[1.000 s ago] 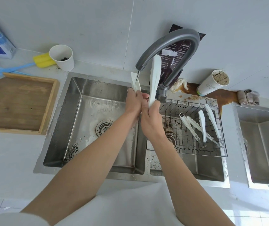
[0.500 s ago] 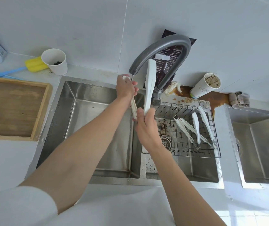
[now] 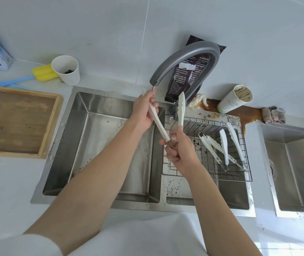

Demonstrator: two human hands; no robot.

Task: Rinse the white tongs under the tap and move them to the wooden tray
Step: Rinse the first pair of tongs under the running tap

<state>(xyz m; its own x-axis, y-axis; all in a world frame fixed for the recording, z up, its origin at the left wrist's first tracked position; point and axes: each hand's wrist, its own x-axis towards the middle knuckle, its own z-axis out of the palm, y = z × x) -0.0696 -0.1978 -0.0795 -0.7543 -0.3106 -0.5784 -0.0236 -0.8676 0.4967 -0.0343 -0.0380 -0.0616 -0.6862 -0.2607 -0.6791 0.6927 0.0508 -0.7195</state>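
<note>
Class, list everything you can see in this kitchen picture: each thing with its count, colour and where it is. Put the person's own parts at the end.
Held tongs: one, white, spread open under the tap, over the sink divider.
Tap: one, grey, arched above the sinks.
Sink: steel double basin in the centre; another basin at the right edge.
Wire rack: one, metal, over the right basin.
Other tongs: apparently two, white, lying in the rack.
Wooden tray: one, brown, left counter.
Paper cups: two, white; one behind the tray, one stained right of the tap.
Sponge brush: yellow head, blue handle, left counter.
Dark packet: one, behind the tap.
Cloth: one, greyish, right counter.
Left hand: grips one arm.
Right hand: grips the hinge end.
</note>
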